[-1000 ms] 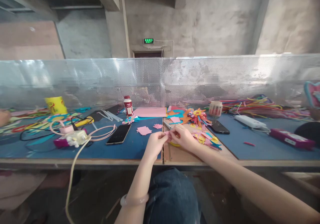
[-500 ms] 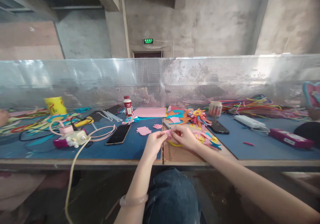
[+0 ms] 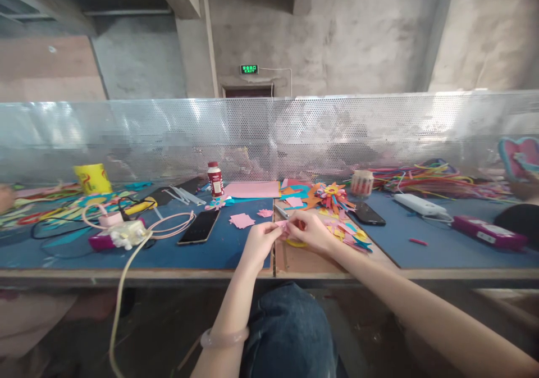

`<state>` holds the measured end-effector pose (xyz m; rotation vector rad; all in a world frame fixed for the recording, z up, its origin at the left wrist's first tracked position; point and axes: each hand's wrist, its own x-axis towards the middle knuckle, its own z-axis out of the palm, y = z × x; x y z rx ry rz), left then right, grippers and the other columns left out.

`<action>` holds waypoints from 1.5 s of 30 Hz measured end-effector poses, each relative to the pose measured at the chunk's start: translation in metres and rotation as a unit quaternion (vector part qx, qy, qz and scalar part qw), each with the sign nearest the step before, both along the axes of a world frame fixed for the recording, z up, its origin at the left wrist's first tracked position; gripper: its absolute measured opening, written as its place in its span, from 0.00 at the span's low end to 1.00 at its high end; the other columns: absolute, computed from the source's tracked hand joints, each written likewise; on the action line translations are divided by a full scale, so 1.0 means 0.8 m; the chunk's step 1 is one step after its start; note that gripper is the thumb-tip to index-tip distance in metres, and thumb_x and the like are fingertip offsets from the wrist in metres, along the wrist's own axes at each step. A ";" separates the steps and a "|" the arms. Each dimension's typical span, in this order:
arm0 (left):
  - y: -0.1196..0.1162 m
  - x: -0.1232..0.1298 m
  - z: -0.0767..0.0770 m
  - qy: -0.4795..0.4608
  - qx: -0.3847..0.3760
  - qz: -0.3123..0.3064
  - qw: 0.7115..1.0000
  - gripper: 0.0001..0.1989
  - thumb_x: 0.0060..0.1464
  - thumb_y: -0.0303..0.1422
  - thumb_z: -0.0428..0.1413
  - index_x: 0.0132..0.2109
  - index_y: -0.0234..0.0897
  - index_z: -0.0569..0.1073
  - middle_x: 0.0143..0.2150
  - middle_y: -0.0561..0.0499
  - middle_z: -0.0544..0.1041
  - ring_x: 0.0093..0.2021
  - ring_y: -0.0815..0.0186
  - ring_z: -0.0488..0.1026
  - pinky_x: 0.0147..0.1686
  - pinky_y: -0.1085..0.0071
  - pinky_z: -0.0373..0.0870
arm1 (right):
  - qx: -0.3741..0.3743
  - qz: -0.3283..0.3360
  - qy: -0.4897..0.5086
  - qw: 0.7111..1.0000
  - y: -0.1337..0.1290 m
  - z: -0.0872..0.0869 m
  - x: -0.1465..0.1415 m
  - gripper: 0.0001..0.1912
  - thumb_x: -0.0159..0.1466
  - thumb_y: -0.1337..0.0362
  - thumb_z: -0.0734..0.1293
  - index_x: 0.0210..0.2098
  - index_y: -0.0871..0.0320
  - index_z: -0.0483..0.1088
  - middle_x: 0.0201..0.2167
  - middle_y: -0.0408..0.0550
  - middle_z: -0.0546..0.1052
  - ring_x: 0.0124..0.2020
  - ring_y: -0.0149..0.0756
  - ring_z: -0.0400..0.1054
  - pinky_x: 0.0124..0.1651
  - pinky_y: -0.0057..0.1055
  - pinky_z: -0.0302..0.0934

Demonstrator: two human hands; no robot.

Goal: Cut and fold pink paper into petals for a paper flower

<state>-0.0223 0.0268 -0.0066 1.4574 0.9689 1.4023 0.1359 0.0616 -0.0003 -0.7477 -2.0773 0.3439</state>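
Both hands meet above the seam at the middle of the table, pinching a small pink paper-like piece (image 3: 284,227) between them. My left hand (image 3: 260,243) is closed on its left side, thumb against fingers. My right hand (image 3: 310,232) pinches the other side, its fingers hiding part of the piece. Under the right hand shows a yellow loop (image 3: 296,244), and a grey metal tip (image 3: 282,212) sticks out behind; what joins them is hidden. Left of the hands lie a stack of pink squares (image 3: 242,221) and a pink flower-shaped cutout (image 3: 265,213).
Colourful cutouts (image 3: 349,235) and a layered paper flower (image 3: 330,195) lie at right. Two phones, one a black phone (image 3: 199,227), flank the work. A red bottle (image 3: 215,180) stands behind. A power strip (image 3: 122,235) with cables is at left. Another person's hand (image 3: 524,184) holds a heart-like piece.
My hands stay in nearly the same place, still pinching the pink piece, with slight finger movement. At far right the other person's heart-like piece has moved a little left.
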 end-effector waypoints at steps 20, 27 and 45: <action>0.001 0.001 -0.001 -0.010 -0.007 0.022 1.000 0.07 0.43 0.32 0.57 0.29 0.32 0.76 0.28 0.48 0.79 0.31 0.60 0.76 0.39 0.66 0.71 | 0.007 -0.017 0.001 1.000 -0.001 0.000 -0.002 0.08 0.58 0.64 0.60 0.28 0.59 0.69 0.25 0.44 0.71 0.25 0.29 0.60 0.28 0.26 0.54; 0.004 0.002 -0.003 0.009 -0.009 0.031 0.999 0.08 0.42 0.32 0.58 0.29 0.31 0.76 0.26 0.49 0.78 0.31 0.59 0.76 0.37 0.65 0.71 | 0.028 -0.016 -0.006 0.999 0.002 -0.003 -0.002 0.07 0.58 0.64 0.61 0.26 0.58 0.67 0.24 0.44 0.70 0.26 0.30 0.61 0.29 0.26 0.55; -0.005 0.002 0.006 0.018 -0.001 0.006 1.000 0.07 0.45 0.32 0.57 0.29 0.32 0.77 0.29 0.48 0.79 0.31 0.62 0.75 0.39 0.67 0.71 | -0.219 0.119 0.090 0.964 0.017 0.000 0.007 0.18 0.55 0.52 0.64 0.26 0.62 0.70 0.20 0.42 0.67 0.21 0.26 0.56 0.23 0.24 0.50</action>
